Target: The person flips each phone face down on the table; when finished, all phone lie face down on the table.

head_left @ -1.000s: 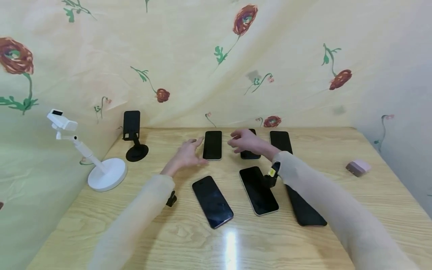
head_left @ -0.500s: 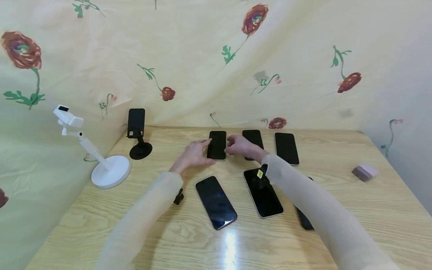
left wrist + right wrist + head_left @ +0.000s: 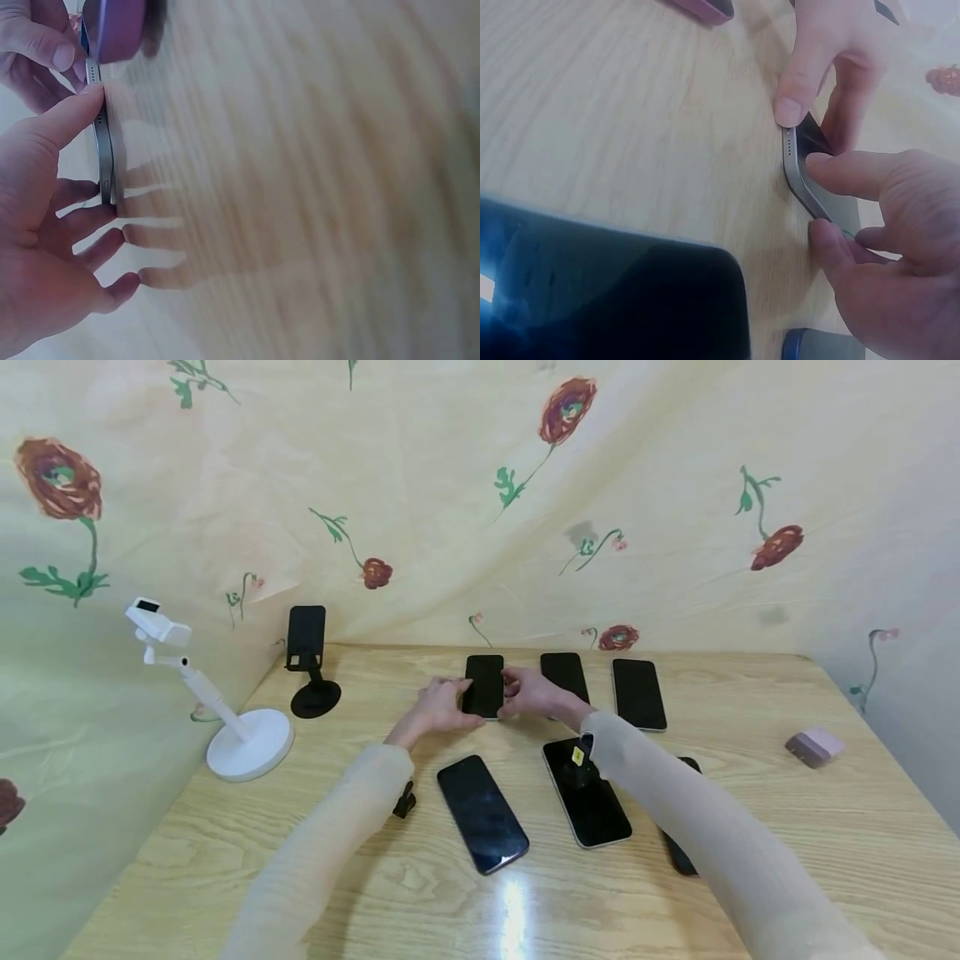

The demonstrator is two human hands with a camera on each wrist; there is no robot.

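So the bench (image 3: 225, 852) is pale wood with a shiny spot near the front, and a yellow cloth with red flowers (image 3: 465, 485) hangs behind it. On the left stands a white stand (image 3: 225, 727), then a black stand (image 3: 311, 664). The left hand (image 3: 442, 710) and the right hand (image 3: 528, 693) meet at the phone (image 3: 483, 681) in the back row; each grip pinches one edge of it. Two more back phones (image 3: 600, 681) lie to its right. Nearer lie a dark phone (image 3: 482, 812) and a white-edged phone (image 3: 592, 802). Another phone (image 3: 678, 852) is mostly hidden under the right sleeve. A small pink box (image 3: 815, 747) sits far right. The left wrist view is blurry, so the wood looks smeared.
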